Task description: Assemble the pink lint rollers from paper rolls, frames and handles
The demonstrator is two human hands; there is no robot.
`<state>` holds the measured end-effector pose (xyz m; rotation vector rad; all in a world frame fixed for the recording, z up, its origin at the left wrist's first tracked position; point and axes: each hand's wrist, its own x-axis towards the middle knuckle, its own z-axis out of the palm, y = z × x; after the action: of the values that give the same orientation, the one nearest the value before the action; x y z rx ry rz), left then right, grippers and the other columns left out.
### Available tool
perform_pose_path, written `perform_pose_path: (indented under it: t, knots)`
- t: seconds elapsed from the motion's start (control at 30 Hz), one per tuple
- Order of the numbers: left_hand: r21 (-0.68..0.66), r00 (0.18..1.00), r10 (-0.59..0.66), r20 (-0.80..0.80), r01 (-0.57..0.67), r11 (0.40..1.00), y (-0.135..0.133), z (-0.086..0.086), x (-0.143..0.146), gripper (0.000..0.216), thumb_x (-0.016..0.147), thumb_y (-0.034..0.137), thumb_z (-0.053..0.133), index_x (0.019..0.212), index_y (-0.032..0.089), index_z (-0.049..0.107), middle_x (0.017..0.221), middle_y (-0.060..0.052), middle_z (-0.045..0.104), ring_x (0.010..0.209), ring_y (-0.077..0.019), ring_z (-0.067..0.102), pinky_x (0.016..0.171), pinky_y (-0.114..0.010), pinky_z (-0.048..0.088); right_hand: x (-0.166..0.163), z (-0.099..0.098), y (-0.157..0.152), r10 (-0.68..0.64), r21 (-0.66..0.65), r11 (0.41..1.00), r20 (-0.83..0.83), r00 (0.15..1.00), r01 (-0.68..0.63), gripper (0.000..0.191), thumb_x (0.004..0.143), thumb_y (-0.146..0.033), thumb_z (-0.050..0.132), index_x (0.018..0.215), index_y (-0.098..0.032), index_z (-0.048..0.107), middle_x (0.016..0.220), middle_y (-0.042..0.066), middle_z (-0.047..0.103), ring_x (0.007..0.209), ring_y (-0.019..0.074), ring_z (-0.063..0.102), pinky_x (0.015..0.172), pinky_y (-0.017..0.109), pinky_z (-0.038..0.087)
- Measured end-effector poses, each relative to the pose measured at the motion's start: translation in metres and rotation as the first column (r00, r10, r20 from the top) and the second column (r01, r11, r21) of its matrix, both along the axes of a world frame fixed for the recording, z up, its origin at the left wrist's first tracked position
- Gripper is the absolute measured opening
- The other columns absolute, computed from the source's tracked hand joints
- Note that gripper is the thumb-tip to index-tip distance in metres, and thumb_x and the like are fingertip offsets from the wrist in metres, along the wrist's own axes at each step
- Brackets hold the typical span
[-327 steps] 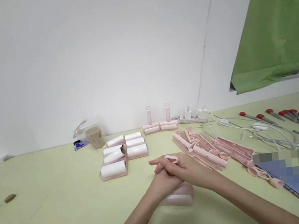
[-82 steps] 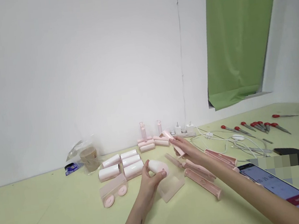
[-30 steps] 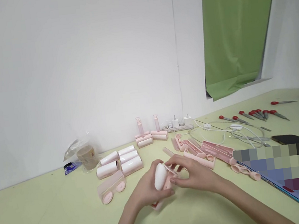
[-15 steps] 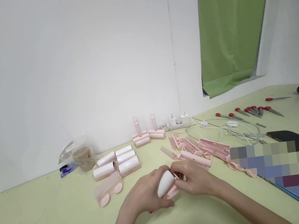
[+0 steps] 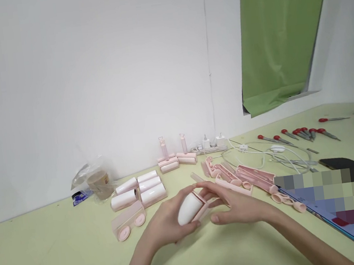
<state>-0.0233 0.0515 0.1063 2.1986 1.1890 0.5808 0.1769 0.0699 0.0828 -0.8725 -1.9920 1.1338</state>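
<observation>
My left hand point(image 5: 162, 222) is closed around a lint roller point(image 5: 190, 208), its white roll set in a pink frame and tilted above the table. Just right of it, my right hand point(image 5: 236, 205) has its fingers stretched and apart; the fingertips reach behind the pink frame, and whether they touch it is hidden. Several white sticky rolls point(image 5: 152, 193) lie together to the left. Nearer me sits a pink cover with two round end caps point(image 5: 124, 233). Pink lint roller parts point(image 5: 255, 176), such as half shells and handles, lie beyond my right hand.
Two lint rollers with upright handles point(image 5: 168, 163) stand by the wall, beside a power strip point(image 5: 211, 149) and loose white cables. Red-handled screwdrivers point(image 5: 302, 133) and a dark phone point(image 5: 342, 164) are at right. A bagged cup point(image 5: 100, 185) stands left.
My right hand has come away from the lint roller's end and its fingers have spread. The roller in my left hand has shifted slightly left and up, showing more of its frame.
</observation>
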Motion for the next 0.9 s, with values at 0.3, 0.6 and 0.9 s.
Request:
perform_pose_path:
  t: [0.3, 0.6, 0.9]
  knots:
    - [-0.027, 0.966, 0.116, 0.233, -0.113, 0.993, 0.004, -0.013, -0.003, 0.120, 0.049, 0.040, 0.075, 0.134, 0.028, -0.009, 0.140, -0.011, 0.015, 0.125, -0.0312, 0.020, 0.097, -0.045, 0.024, -0.027, 0.000, 0.015, -0.126, -0.008, 0.991, -0.344, 0.931, 0.131, 0.035, 0.075, -0.037, 0.057, 0.105, -0.022, 0.047, 0.102, 0.004, 0.058, 0.096, 0.0198, 0.053, 0.083, 0.036, 0.042]
    - [-0.310, 0.955, 0.236, 0.177, -0.173, 0.935, 0.032, -0.060, -0.012, 0.082, 0.057, 0.033, 0.068, 0.121, 0.016, 0.018, 0.096, -0.006, 0.051, 0.083, -0.0208, 0.053, 0.070, -0.030, 0.041, -0.028, 0.011, 0.048, 0.002, 0.328, 0.942, 0.200, 0.980, -0.069, 0.025, 0.076, -0.032, 0.054, 0.099, -0.027, 0.062, 0.095, 0.001, 0.064, 0.088, 0.0208, 0.056, 0.073, 0.031, 0.041]
    - [-0.308, 0.961, 0.159, 0.225, -0.084, 0.947, 0.026, -0.052, -0.025, 0.073, 0.058, 0.023, 0.064, 0.114, 0.022, 0.017, 0.093, -0.001, 0.050, 0.079, -0.0157, 0.052, 0.069, -0.026, 0.041, -0.036, -0.014, 0.035, -0.021, 0.352, 0.932, 0.281, 0.959, -0.083, 0.025, 0.082, -0.034, 0.046, 0.101, -0.028, 0.062, 0.086, 0.002, 0.058, 0.075, 0.0172, 0.054, 0.063, 0.026, 0.038]
